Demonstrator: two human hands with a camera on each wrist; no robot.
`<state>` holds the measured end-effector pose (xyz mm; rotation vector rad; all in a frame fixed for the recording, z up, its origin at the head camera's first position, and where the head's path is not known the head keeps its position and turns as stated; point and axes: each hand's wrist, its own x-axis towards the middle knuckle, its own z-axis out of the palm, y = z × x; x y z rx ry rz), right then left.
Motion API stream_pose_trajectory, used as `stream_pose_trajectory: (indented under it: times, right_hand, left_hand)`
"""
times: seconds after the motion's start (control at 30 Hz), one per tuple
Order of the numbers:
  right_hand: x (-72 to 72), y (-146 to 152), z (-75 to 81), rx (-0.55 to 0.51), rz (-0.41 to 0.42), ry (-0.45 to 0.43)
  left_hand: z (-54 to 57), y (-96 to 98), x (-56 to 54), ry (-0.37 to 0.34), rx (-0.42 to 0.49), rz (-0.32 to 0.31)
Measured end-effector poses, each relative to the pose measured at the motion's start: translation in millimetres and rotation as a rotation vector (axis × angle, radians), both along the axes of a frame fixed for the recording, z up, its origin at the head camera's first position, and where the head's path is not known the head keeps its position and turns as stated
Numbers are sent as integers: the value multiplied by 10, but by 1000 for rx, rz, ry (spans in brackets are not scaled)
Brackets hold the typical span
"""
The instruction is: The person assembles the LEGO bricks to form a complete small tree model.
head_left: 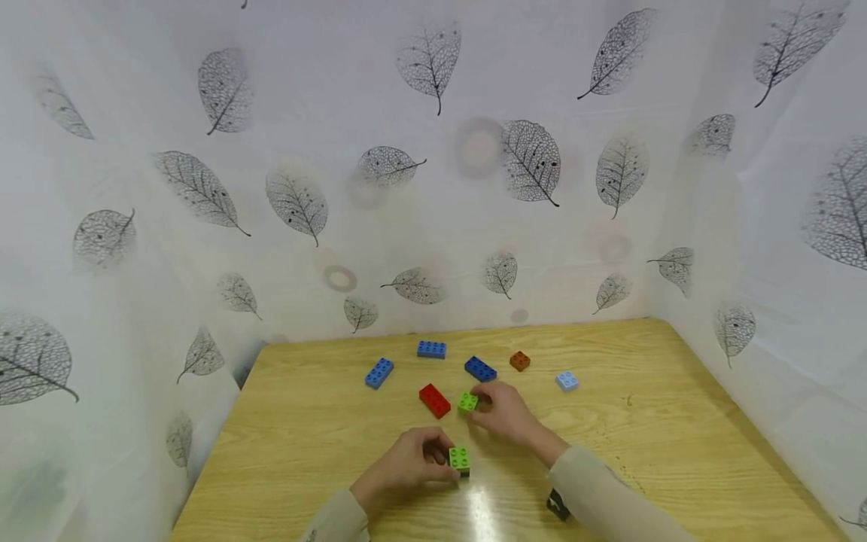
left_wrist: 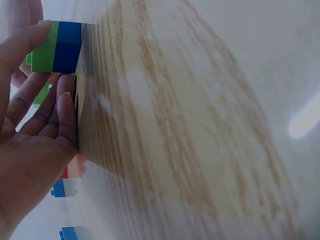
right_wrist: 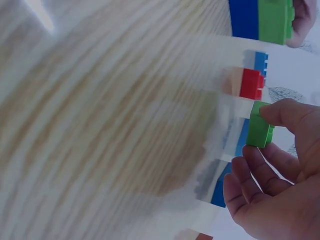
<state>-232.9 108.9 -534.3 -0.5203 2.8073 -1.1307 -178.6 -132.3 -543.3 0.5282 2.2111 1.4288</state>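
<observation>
My left hand (head_left: pixel 409 461) pinches a green building block (head_left: pixel 459 457) that is stacked on a dark blue block (left_wrist: pixel 67 47). In the left wrist view this pair stands at the tabletop, thumb on one side and fingers on the other. Farther back, my right hand (head_left: pixel 504 410) grips a second green block (head_left: pixel 467 403) between thumb and fingertips, studs showing. The red block (head_left: pixel 434 401) lies just left of that second green block. Close behind the right hand's fingers sits a dark blue block (head_left: pixel 480 369).
Two blue blocks, one long (head_left: pixel 379 373) and one farther back (head_left: pixel 431 349), lie on the wooden table (head_left: pixel 305 436). An orange-brown block (head_left: pixel 519 360) and a light blue block (head_left: pixel 567 381) are at the right. A black object (head_left: pixel 558 504) shows partly under the right sleeve.
</observation>
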Motion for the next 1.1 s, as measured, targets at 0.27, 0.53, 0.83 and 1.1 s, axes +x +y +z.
stream_pose_trajectory:
  times: [0.27,0.53,0.83,1.1]
  right_hand:
    - [133,36,122,-43,97,-18]
    - [275,94,174,-37,204,1]
    - [372,157,156,-56,270,21]
    - [465,176,171,-87,349,41]
  left_hand:
    - [-26,-4,-13,6,1,6]
    - [-39,-9,-26,12,-7,2]
    - [-41,-9,-22,31,-22,8]
    - [-56,-7,-27,29,-21,9]
